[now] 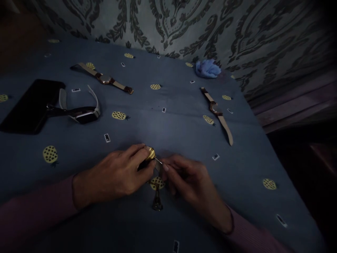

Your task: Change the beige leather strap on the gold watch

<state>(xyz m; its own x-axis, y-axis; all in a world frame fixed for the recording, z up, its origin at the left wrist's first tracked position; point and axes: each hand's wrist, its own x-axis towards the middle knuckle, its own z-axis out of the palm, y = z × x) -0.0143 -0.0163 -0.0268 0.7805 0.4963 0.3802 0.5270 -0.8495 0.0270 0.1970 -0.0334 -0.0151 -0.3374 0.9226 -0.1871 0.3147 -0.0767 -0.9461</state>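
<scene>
Near the middle of the blue cloth, my left hand (119,171) is closed on a small gold watch (150,154). Its fingers cover part of the case. A thin metal pin-like tool (158,161) sticks out from between the thumb and fingers of my right hand (188,179), its far end at the edge of the gold case. Below and between the hands, a dark strap with a metal buckle (157,203) lies on the cloth; whether it joins the gold watch cannot be made out.
On the patterned tablecloth (179,130) lie a strap watch (105,79) at the back left, another watch (216,108) at the right, and a crumpled blue cloth (207,68) near the wall. Further left are a black phone (31,105) and a smartwatch (86,116).
</scene>
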